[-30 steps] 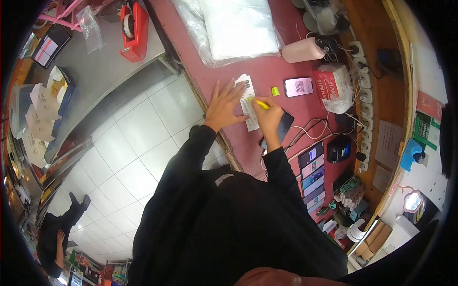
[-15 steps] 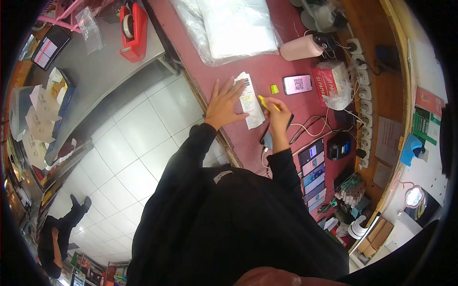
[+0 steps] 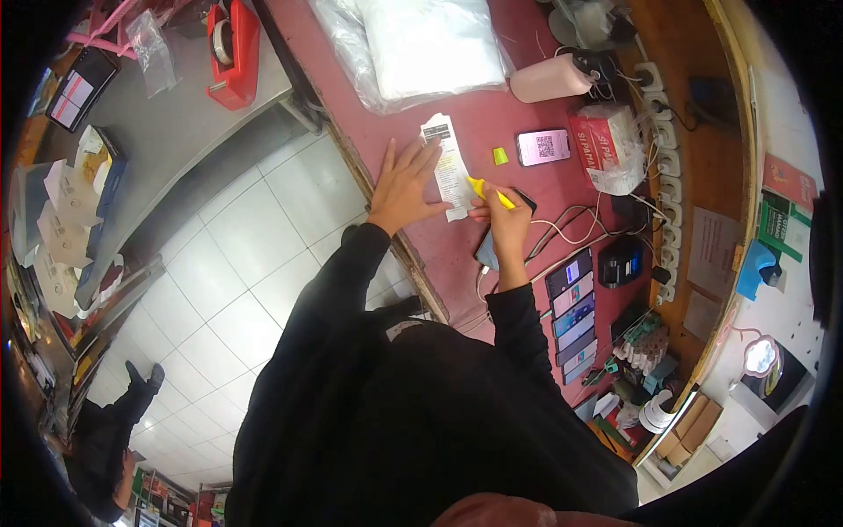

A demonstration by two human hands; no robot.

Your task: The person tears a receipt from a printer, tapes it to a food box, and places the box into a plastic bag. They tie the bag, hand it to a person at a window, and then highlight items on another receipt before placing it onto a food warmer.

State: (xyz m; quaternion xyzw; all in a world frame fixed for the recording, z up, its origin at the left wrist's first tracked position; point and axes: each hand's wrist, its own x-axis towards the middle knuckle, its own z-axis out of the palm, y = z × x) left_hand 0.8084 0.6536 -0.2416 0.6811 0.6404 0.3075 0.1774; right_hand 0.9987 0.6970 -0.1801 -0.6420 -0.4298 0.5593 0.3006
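A long white receipt (image 3: pixel 455 176) with printed lines lies on the red table (image 3: pixel 399 259), some lines marked yellow. My left hand (image 3: pixel 406 186) rests flat with fingers spread, its fingertips over the receipt's left edge. Between the fingers of my right hand (image 3: pixel 504 220) is a yellow highlighter (image 3: pixel 493 192), its tip right at the receipt's right edge. The highlighter's yellow-green cap (image 3: pixel 500 155) sits apart on the table. Beneath my right hand a dark phone (image 3: pixel 488 252) with a white cable is partly hidden.
A phone showing a QR code (image 3: pixel 543 147) lies beside a red and white box (image 3: pixel 606 149). Behind are a pink bottle (image 3: pixel 551 79) and a plastic-wrapped white bundle (image 3: pixel 435 48). Several phones (image 3: pixel 574 314) line the right. A red tape dispenser (image 3: pixel 234 57) stands left; a person (image 3: pixel 101 448) is far left.
My right hand and the highlighter have shifted down along the receipt, and the highlighter's barrel shows more. My left hand stays spread on the paper. The whole view has shifted slightly.
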